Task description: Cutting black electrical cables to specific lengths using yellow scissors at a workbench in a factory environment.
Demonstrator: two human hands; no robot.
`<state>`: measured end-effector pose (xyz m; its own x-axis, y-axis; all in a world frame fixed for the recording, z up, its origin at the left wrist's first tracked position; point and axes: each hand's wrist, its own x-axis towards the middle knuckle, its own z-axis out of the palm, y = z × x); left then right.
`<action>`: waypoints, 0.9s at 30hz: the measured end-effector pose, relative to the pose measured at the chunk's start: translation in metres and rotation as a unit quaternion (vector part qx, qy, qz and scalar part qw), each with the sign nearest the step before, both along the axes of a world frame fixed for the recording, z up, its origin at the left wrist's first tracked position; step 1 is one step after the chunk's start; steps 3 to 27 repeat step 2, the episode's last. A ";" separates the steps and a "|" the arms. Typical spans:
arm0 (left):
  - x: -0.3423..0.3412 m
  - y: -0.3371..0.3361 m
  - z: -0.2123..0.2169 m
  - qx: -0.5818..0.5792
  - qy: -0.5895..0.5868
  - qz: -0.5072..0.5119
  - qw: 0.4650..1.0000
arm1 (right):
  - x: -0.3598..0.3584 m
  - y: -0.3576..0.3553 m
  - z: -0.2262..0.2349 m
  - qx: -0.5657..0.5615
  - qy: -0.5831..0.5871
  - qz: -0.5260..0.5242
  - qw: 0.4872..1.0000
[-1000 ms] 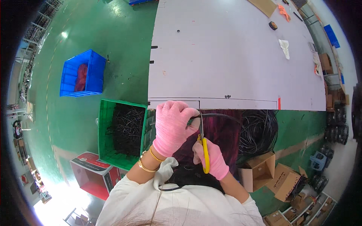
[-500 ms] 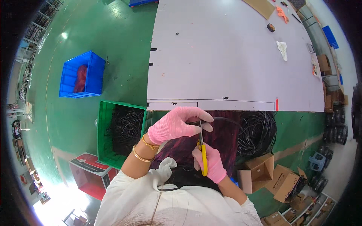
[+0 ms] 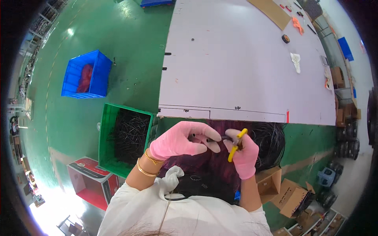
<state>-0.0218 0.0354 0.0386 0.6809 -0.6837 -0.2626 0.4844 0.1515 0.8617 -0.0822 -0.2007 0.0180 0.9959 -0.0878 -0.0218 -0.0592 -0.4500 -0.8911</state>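
My left hand (image 3: 182, 141), in a pink glove with grey fingertips, is curled round short black tube pieces (image 3: 193, 135). Their dark ends show between thumb and fingers. In my right hand (image 3: 246, 157), gloved alike, is a pair of yellow-handled scissors (image 3: 233, 152) with the handles spread apart. The blades point left toward the left fingertips and are partly hidden by the right fingers. A coil of black tubing (image 3: 271, 141) lies just beyond my right hand. To the left of my left hand stands a green crate (image 3: 103, 135) holding many short black pieces.
The white marked table (image 3: 232, 74) has its near edge just beyond my hands. On it lie a black tape roll (image 3: 285, 38), a white glove (image 3: 295, 63) and a cardboard strip (image 3: 271, 15). A blue crate (image 3: 100, 74) and cardboard boxes (image 3: 289, 198) stand on the green floor.
My right hand with the scissors has moved up and right, and the scissors have turned from upright to pointing left. The tubing that ran right from my left hand no longer shows there.
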 end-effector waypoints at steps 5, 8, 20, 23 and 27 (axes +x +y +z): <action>-0.005 0.016 0.012 0.017 0.016 0.006 1.000 | 0.002 -0.005 -0.005 -0.045 0.008 0.113 0.993; -0.005 0.016 0.012 0.017 0.016 0.006 1.000 | 0.002 -0.005 -0.005 -0.045 0.008 0.113 0.993; -0.005 0.016 0.012 0.017 0.016 0.006 1.000 | 0.002 -0.005 -0.005 -0.045 0.008 0.113 0.993; -0.005 0.016 0.012 0.017 0.016 0.006 1.000 | 0.002 -0.005 -0.005 -0.045 0.008 0.113 0.993; -0.005 0.016 0.012 0.017 0.016 0.006 1.000 | 0.002 -0.005 -0.005 -0.045 0.008 0.113 0.993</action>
